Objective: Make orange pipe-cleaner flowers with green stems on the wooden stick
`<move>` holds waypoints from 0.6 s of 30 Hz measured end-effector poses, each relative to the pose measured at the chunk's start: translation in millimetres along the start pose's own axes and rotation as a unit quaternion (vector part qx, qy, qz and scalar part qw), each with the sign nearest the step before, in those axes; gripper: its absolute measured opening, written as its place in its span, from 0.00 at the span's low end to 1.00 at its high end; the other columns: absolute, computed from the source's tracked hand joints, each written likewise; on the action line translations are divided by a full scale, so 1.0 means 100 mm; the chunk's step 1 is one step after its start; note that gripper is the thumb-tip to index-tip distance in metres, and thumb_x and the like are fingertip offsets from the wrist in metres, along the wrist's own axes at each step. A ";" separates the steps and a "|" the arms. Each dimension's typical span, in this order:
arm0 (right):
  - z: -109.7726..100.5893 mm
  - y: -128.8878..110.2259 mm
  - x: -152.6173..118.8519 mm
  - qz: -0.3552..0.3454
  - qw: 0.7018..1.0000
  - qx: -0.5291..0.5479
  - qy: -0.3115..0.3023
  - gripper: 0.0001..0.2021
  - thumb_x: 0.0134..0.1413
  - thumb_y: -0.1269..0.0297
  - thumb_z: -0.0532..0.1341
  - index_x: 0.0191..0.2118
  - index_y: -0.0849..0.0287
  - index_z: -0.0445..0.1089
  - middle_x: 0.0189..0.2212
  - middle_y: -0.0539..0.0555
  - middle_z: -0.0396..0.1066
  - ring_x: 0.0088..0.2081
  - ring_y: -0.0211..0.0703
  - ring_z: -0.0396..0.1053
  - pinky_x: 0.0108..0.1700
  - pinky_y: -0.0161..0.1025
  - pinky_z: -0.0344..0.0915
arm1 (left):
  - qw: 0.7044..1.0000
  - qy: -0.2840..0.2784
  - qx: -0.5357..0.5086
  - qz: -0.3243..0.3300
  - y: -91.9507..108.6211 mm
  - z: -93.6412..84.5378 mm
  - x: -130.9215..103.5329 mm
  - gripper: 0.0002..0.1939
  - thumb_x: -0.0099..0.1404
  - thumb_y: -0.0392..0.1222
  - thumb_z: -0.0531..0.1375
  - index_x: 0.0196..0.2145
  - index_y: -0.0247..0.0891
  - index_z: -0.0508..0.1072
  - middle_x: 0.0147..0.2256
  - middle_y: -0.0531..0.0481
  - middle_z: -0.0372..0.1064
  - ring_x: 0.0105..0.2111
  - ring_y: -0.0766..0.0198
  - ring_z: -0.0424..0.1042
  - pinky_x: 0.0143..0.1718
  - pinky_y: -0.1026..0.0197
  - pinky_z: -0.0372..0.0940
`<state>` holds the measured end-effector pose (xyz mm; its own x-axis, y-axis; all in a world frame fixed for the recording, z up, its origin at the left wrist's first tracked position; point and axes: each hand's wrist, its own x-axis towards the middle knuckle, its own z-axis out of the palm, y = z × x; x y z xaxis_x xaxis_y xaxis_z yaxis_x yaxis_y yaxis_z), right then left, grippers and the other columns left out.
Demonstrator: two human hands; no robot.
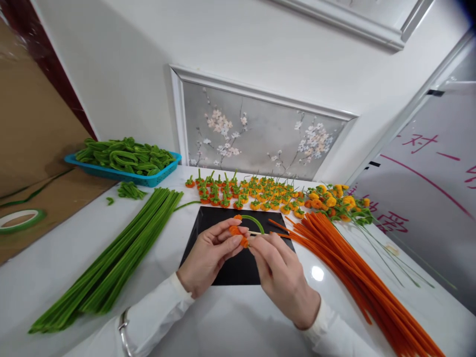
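Above a black mat [197, 233], my left hand [210, 253] pinches a small piece made of orange pipe cleaner [235, 230]. A curved green pipe cleaner [256, 221] arches out behind it. My right hand [278, 270] is closed at the right side of the orange piece, its thumb and fingers around a thin pale stick [255, 233]. The fingertips of both hands nearly meet. Part of the orange piece is hidden by my fingers.
Green pipe cleaners [115, 258] lie left, orange ones [345, 258] right. Behind the mat stand rows of small orange and yellow pieces [260, 191], with yellow flowers [334, 201] beside them. A blue tray [148, 179] holds green loops. Green tape [35, 220] lies far left.
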<state>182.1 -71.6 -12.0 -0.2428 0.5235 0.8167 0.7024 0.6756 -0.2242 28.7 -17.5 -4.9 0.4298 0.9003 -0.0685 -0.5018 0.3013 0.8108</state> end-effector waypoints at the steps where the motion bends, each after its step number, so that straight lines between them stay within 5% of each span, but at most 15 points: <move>1: 0.00 -0.01 0.00 -0.010 1.000 -0.014 0.000 0.20 0.58 0.79 0.52 0.55 0.57 0.59 0.41 0.58 0.70 0.43 0.43 0.68 0.44 0.43 0.70 | 1.000 0.001 -0.003 -0.002 0.00 0.01 0.00 0.15 0.53 0.31 0.67 0.40 0.38 0.76 0.36 0.48 0.78 0.36 0.67 0.76 0.36 0.71 0.71; 18: -0.01 -0.03 -0.01 0.021 0.999 -0.038 -0.001 0.26 0.58 0.79 0.51 0.61 0.55 0.52 0.36 0.56 0.68 0.38 0.42 0.68 0.39 0.40 0.71 | 0.997 0.056 -0.019 0.044 0.00 0.02 0.00 0.12 0.52 0.30 0.68 0.35 0.39 0.77 0.36 0.50 0.78 0.36 0.65 0.77 0.35 0.68 0.73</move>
<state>180.8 -74.5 -11.8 -0.2135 0.5509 0.8068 0.7612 0.6115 -0.2162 30.1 -18.4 -3.8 0.2969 0.9527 -0.0651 -0.5627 0.2296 0.7941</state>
